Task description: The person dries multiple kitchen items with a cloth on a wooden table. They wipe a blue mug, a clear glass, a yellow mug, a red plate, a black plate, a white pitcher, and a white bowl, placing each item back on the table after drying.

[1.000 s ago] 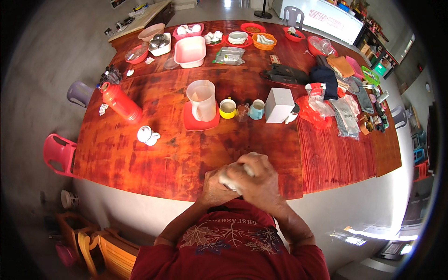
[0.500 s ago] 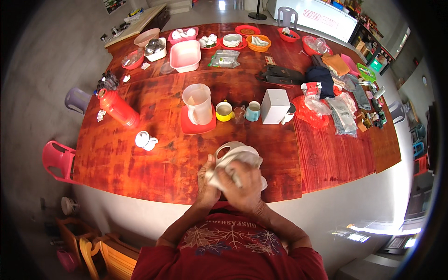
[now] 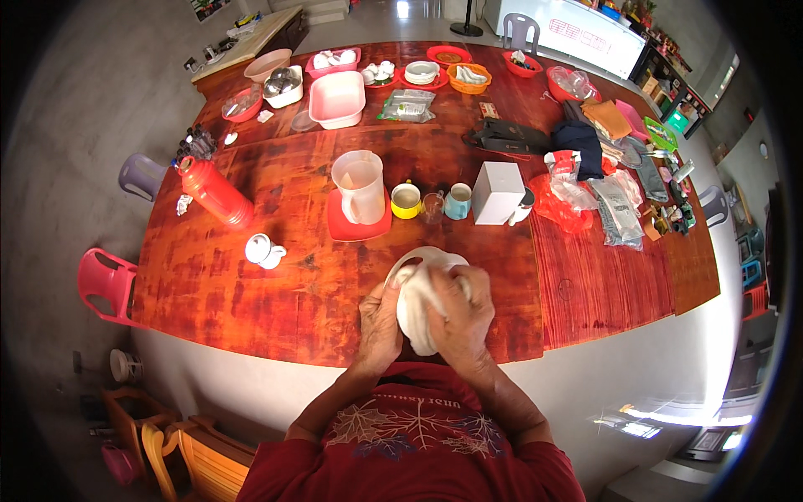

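I keep my left hand (image 3: 378,322) cupped under the white bowl (image 3: 422,268) to steady it, just nearer me than the red tray (image 3: 339,224), while my right hand (image 3: 462,314) presses a white cloth (image 3: 416,311) into it.

A jug (image 3: 360,186) stands on a tray (image 3: 358,224) at mid-table (image 3: 251,301), with two cups (image 3: 406,201) and a box (image 3: 496,192) to its right. A flask (image 3: 214,192) lies left; bowls (image 3: 338,99), perhaps dishes, sit behind.
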{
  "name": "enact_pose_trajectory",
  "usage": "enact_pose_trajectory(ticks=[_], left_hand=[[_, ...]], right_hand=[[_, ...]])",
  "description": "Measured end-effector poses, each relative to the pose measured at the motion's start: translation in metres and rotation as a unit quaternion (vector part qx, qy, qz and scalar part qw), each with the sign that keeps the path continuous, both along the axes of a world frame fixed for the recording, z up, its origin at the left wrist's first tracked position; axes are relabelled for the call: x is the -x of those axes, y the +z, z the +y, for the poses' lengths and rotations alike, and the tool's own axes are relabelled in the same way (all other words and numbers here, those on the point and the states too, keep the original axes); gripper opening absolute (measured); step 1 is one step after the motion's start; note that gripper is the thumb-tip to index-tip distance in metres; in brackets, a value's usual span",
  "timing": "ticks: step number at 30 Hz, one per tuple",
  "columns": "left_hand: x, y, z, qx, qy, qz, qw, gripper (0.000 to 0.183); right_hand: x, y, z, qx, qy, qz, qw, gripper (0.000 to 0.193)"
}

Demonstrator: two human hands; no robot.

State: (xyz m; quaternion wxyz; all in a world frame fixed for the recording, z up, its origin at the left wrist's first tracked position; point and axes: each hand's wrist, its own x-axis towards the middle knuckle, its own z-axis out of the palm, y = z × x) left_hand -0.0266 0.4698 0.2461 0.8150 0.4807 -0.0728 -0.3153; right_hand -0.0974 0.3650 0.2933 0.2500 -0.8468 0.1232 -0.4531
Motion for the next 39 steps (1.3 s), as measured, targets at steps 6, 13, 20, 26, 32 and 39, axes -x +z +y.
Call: enact_pose_trajectory(ticks=[6, 13, 20, 26, 32, 39], left_hand=[[0.008, -0.003, -0.002, 0.109, 0.01, 0.026, 0.994, 0.032], [-0.009, -0.004, 0.0, 0.093, 0.065, 0.055, 0.992, 0.031], [-0.022, 0.013, 0.0, 0.084, 0.085, -0.017, 0.993, 0.036], [-0.008, 0.01, -0.009, 0.068, 0.04, 0.001, 0.997, 0.038], [-0.015, 0.016, 0.001, 0.091, 0.06, 0.004, 0.994, 0.034], [-0.018, 0.0, 0.005, 0.073, 0.1, 0.043, 0.991, 0.035]], right_hand=[[-0.008, -0.024, -0.033, -0.035, -0.059, 0.029, 0.997, 0.041], [0.008, -0.043, -0.024, 0.062, -0.006, 0.126, 0.99, 0.032], [0.043, -0.029, -0.04, -0.098, 0.027, 0.188, 0.977, 0.027], [-0.005, -0.008, -0.034, 0.111, -0.013, 0.056, 0.992, 0.048], [0.018, -0.031, -0.041, -0.136, 0.181, 0.143, 0.964, 0.05], [0.043, -0.032, -0.05, -0.159, 0.19, 0.245, 0.937, 0.043]])
